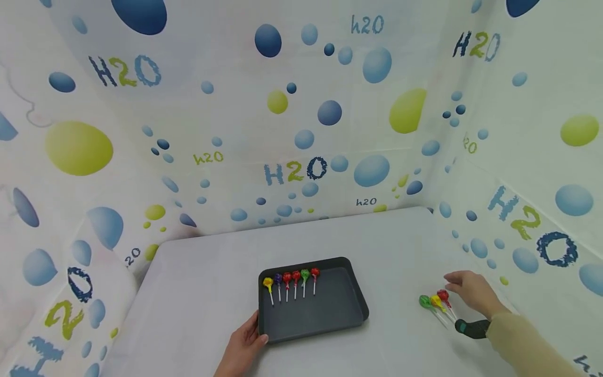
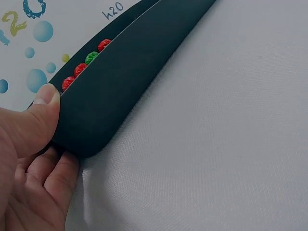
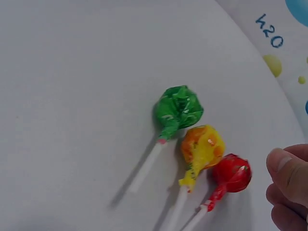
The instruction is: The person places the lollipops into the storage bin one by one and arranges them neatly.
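Observation:
My left hand (image 1: 244, 343) grips the near left corner of a dark grey baking tray (image 1: 320, 314); in the left wrist view the thumb lies on the rim and the fingers reach under it. Several wrapped lollipops stand in a row in the tray, from a yellow lollipop (image 1: 268, 283) at the left to a red lollipop (image 1: 315, 272). Just right of three loose lollipops, my right hand (image 1: 476, 292) hovers with fingers loosely bent and nothing between them. Nearest it is a red lollipop (image 3: 232, 173), beside a yellow lollipop (image 3: 203, 147) and a green lollipop (image 3: 179, 107).
A white cloth covers the table (image 1: 198, 298) under the tray and lollipops. Printed curtains (image 1: 235, 115) with bubbles and lettering rise behind and at both sides. A dark band (image 1: 472, 329) sits at my right wrist, close to the loose lollipop sticks.

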Demonstrator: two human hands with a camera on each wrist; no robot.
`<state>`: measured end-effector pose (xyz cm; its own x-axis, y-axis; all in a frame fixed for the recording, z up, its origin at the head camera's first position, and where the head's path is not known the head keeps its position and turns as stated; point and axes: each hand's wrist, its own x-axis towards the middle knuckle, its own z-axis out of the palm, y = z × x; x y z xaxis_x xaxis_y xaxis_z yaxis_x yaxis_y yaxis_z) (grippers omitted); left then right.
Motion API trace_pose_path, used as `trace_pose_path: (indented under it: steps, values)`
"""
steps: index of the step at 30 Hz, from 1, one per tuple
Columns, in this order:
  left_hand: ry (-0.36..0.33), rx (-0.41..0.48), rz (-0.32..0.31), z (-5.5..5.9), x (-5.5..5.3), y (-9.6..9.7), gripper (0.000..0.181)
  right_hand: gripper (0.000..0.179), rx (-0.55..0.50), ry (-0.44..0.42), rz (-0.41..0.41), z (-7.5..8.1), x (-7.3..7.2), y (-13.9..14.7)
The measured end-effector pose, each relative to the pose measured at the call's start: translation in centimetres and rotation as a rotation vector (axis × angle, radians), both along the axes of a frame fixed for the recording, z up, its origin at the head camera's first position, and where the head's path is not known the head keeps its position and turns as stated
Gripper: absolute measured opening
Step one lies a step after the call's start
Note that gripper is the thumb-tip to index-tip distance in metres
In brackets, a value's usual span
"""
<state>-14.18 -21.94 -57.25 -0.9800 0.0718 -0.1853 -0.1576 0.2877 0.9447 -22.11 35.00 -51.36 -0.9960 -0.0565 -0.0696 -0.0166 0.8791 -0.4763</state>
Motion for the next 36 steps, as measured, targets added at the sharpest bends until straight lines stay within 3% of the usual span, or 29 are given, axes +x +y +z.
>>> trace_pose_path:
  steps: [9, 23, 29, 36]
  values:
    - [-0.014, -0.011, 0.015, -0.2, -0.2, 0.0, 0.078, 0.035, 0.019, -0.068, -0.030, -2.0, 0.3, -0.7]
    - [-0.001, -0.006, 0.004, 0.0, -0.1, 0.1, 0.079, 0.029, 0.051, -0.068, -0.057, -2.0, 0.6, -1.0]
    - [-0.006, 0.002, 0.001, -0.2, -0.2, 0.1, 0.080, 0.031, 0.058, -0.010, -0.049, -1.1, 0.4, -0.6]
    - [-0.024, -0.002, 0.000, -0.2, -0.1, 0.1, 0.080, 0.032, 0.023, 0.123, -0.066, 1.7, -0.1, -0.6]
